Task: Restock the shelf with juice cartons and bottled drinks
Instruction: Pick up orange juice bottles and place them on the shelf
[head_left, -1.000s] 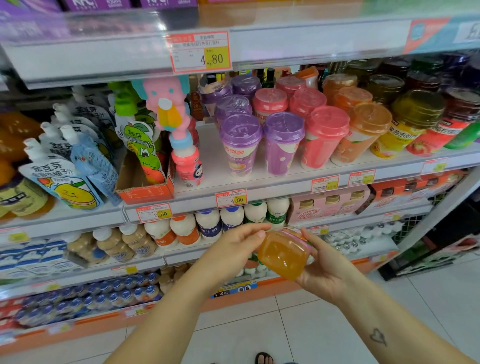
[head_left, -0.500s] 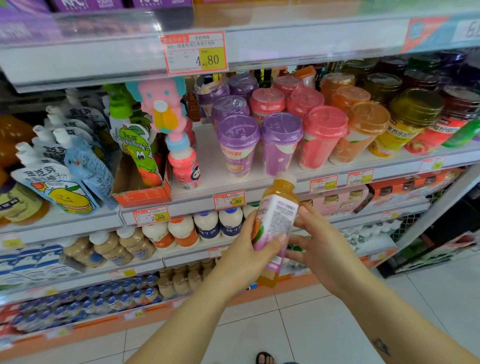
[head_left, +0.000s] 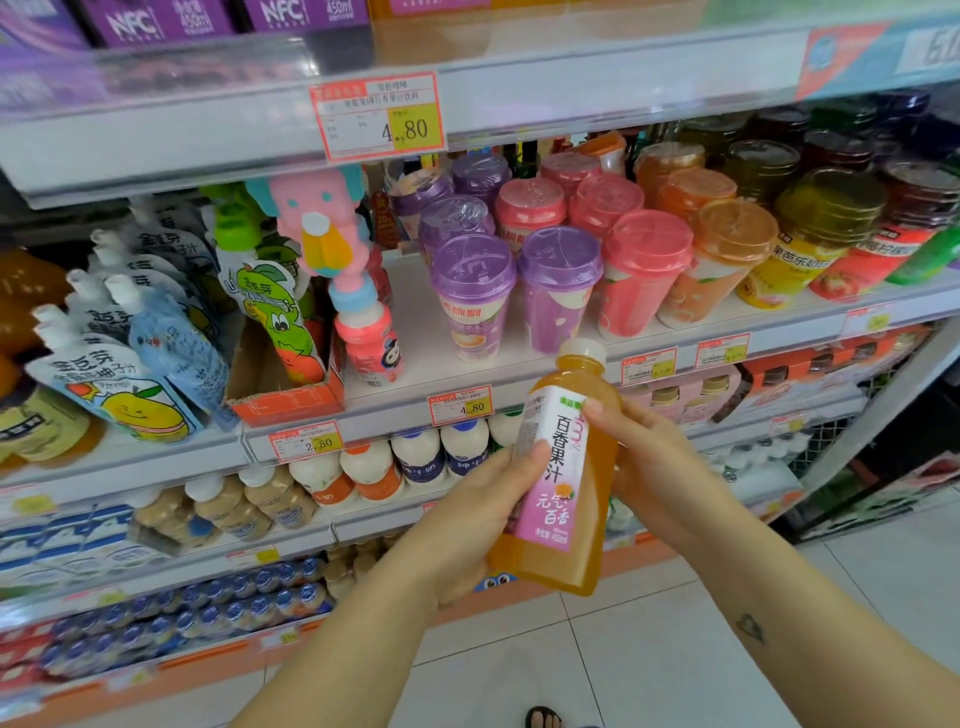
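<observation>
An orange juice bottle (head_left: 563, 467) with a white cap and a pink-and-white label stands nearly upright in front of the shelf (head_left: 415, 384), below the row of lidded cups. My left hand (head_left: 467, 525) grips its lower left side, thumb across the label. My right hand (head_left: 654, 467) holds its right side, fingertips on the label near the shoulder. A bare strip of shelf lies between the pink toy-topped bottle (head_left: 369, 343) and the purple cups (head_left: 472, 296).
Spouted drink pouches (head_left: 119, 374) and an orange cardboard tray (head_left: 285, 400) fill the left of the shelf. Pink, orange and green lidded cups (head_left: 717, 260) crowd the right. Small milk bottles (head_left: 415, 457) line the shelf below. White floor tiles (head_left: 675, 649) lie underfoot.
The bottle turned from bottom-toward-me to upright, label facing me. Both hands shifted their hold on it and kept it at about the same height in front of the shelf.
</observation>
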